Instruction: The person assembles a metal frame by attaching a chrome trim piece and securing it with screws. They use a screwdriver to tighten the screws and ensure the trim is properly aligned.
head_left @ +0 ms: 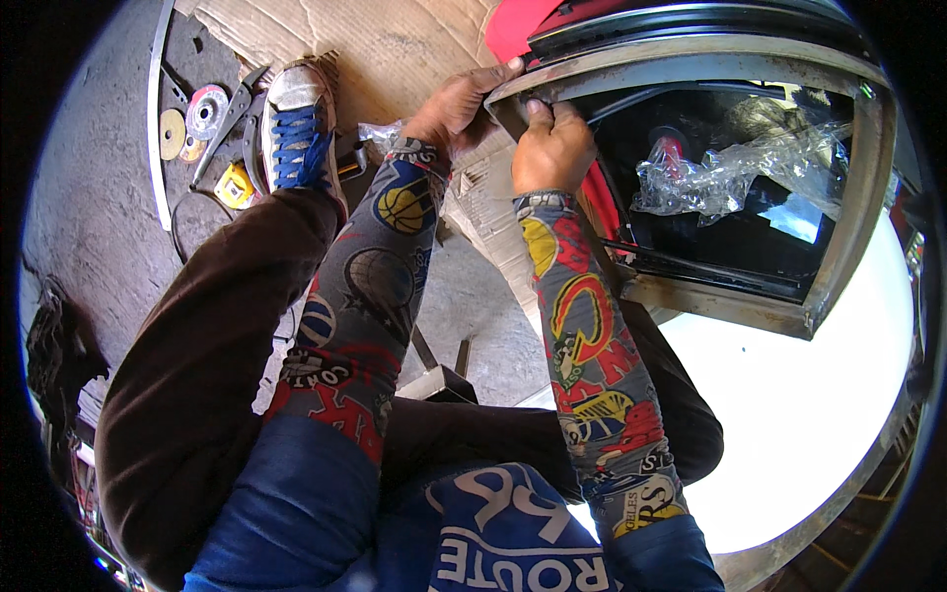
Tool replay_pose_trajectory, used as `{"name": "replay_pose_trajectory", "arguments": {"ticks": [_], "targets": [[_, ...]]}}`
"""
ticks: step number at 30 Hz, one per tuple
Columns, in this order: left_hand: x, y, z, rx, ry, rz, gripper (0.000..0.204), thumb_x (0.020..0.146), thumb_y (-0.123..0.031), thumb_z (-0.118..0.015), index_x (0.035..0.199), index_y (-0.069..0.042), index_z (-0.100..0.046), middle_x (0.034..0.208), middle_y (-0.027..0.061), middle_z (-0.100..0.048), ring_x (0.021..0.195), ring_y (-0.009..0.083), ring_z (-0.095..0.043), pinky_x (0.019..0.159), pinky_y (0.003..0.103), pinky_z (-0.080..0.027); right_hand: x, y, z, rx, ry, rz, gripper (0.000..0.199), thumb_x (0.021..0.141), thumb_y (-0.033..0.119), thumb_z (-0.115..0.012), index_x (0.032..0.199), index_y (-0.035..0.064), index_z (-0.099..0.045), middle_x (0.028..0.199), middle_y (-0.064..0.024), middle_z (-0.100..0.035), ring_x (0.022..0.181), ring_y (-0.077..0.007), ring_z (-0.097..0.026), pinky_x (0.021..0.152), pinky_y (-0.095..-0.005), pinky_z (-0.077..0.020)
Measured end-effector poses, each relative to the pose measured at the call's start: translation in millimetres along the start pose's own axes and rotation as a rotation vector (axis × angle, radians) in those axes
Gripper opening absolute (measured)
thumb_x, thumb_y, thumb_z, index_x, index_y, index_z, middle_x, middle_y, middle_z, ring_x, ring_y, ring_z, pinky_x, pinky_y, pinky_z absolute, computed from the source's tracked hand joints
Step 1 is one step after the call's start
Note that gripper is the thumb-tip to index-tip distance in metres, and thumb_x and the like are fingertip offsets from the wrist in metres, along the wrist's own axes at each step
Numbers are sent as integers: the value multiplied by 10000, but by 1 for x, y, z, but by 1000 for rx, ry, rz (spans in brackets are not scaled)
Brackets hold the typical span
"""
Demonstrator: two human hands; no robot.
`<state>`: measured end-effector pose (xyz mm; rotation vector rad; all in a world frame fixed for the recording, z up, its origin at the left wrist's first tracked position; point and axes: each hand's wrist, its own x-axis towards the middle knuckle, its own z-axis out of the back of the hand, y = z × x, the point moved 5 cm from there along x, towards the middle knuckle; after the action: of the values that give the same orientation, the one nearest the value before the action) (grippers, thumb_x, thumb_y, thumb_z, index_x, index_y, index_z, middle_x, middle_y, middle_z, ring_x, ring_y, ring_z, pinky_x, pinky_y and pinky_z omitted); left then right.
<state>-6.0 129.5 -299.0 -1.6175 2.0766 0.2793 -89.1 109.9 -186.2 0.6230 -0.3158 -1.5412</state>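
Note:
A bare, rust-stained metal frame (720, 302) with rounded corners lies to the right, set around a dark glass panel (735, 252). My left hand (459, 107) is closed at the frame's upper left corner, fingertips over its outer edge. Just right of it, my right hand (554, 148) is wrapped on the frame's left bar, thumb up and the other fingers mostly hidden. Crumpled clear plastic wrap (705, 183) shows over the dark glass, beside a round red and black thing (671, 143). A black trim piece (691, 22) runs along the frame's far side.
A white round surface (789, 424) lies under the frame at the right. Cardboard (266, 30) covers the far floor. Left of my shoe (296, 128) are locking pliers (235, 123), grinding discs (207, 111), a yellow tape measure (235, 185) and a long metal strip (158, 118).

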Motion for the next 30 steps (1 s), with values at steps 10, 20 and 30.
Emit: {"name": "replay_pose_trajectory", "arguments": {"ticks": [10, 20, 30], "targets": [[4, -3, 6, 114, -15, 89, 408, 996, -317, -582, 1222, 23, -593, 1158, 121, -672, 1005, 191, -650, 960, 322, -518, 10, -15, -5, 112, 152, -31, 252, 888, 162, -655, 1097, 29, -705, 1052, -232, -692, 977, -406, -668, 842, -442, -511], [0, -10, -12, 275, -81, 1, 433, 984, -399, -598, 1166, -10, -649, 1084, 91, -699, 955, 164, -650, 892, 301, -518, 15, -32, -23, 417, 205, -143, 330, 899, 131, -670, 1178, -42, -641, 1159, -196, -681, 1050, -313, -644, 941, -379, -469], [-13, -20, -19, 538, -180, -37, 457, 967, -432, -623, 1146, -15, -669, 977, 70, -713, 846, 154, -655, 801, 310, -525, 20, -36, -32, 721, 356, -149, 473, 908, 77, -659, 1346, -37, -524, 1338, -146, -583, 1194, -255, -556, 1045, -378, -408]]}}
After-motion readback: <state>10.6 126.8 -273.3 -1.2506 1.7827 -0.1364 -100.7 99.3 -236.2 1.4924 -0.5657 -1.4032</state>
